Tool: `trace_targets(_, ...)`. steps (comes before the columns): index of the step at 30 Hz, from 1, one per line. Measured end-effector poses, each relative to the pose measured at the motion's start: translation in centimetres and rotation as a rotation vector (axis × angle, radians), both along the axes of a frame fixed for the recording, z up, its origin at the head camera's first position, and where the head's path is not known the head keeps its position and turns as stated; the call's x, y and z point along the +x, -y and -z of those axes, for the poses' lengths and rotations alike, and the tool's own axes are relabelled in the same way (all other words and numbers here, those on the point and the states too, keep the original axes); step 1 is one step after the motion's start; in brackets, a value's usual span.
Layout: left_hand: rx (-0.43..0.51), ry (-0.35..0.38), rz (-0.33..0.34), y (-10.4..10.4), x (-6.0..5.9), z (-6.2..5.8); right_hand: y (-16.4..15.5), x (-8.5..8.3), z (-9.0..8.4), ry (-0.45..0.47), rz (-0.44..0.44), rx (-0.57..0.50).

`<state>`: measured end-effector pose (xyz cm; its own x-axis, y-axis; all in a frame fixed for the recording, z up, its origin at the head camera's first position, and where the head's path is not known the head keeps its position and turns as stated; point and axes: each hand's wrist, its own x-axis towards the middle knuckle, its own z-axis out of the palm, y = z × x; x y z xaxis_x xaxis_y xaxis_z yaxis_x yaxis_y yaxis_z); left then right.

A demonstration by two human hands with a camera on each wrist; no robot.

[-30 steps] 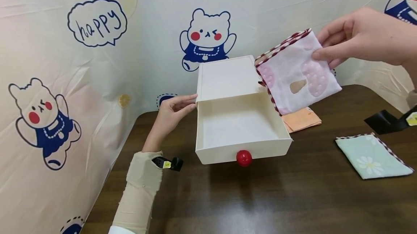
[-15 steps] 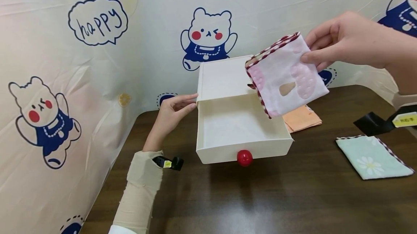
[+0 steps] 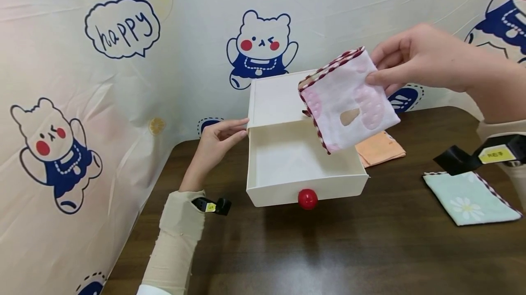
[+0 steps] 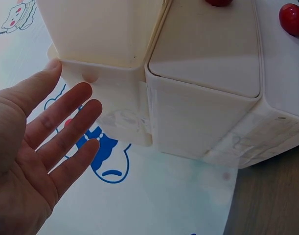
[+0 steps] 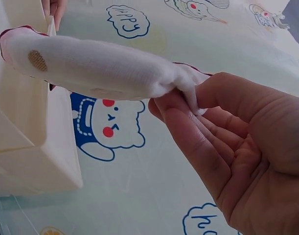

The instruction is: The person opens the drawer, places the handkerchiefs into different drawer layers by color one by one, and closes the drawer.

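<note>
Hanging partly over the pulled-out drawer (image 3: 279,192), the folded white-and-pink cloth (image 3: 349,96) is pinched in the right hand (image 3: 423,64); the left hand (image 3: 216,144), fingers apart, touches the white box (image 3: 275,98). Most work looks left to me: drawer out, no cloth visible inside, orange cloth (image 3: 380,150) and green cloth (image 3: 468,199) lying on the table (image 3: 230,249).

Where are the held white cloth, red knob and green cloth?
White cloth (image 3: 348,102), head view: middle of its front face.
Red knob (image 3: 307,199), head view: middle of its ball.
Green cloth (image 3: 471,199), head view: middle of its upper face.
</note>
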<state>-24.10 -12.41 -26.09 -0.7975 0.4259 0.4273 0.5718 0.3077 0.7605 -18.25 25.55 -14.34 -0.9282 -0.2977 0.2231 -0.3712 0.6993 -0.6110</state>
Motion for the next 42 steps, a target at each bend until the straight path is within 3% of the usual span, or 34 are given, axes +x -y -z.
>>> trace_targets(36,-0.014,0.006,-0.012,-0.1,0.2,-0.1,4.3,-0.5,0.6,0.176,-0.083,-0.176)
trace_targets(42,-0.021,0.003,-0.015,-0.1,0.2,-0.2,5.2,-0.1,0.7,0.161,-0.088,-0.171)
